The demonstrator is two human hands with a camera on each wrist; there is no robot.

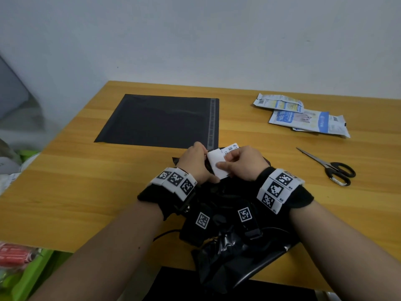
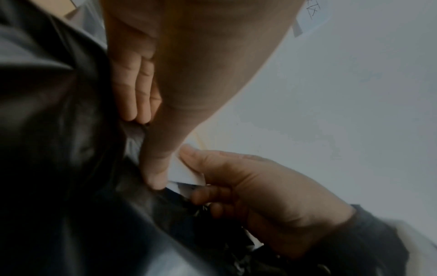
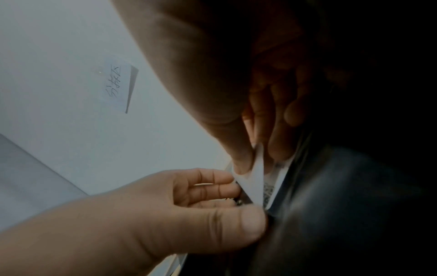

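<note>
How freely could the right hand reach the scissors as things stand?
Probably yes: bare table lies between right hand and scissors, though its fingers pinch the white label and must let go first.

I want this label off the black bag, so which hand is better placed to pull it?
Right. The right hand pinches the label by its lifted white flap, between thumb and fingers. The left hand grips the bag beside it, so it is probably better suited to steadying.
</note>
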